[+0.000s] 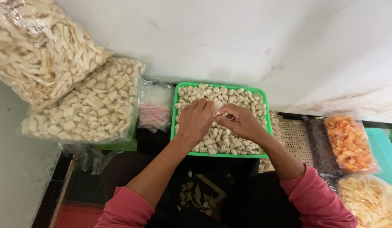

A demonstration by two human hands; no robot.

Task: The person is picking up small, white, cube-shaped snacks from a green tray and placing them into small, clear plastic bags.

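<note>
I have both hands over the green tray (176,110) of pale cracker pieces (229,141). My left hand (196,120) and right hand (242,121) meet fingertip to fingertip, pinching a small clear plastic bag (217,110) between them. Left of the tray lie a stack of small clear bags (154,107) and two big bags of pale crackers (90,105).

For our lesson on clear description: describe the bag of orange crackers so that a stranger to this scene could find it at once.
Start at the green tray in the middle, where both hands work, and look along the floor to its right, past the woven mat. There lies a clear bag of orange crackers. Its colour sets it apart: the bag of pale chips just below it is cream.
</note>
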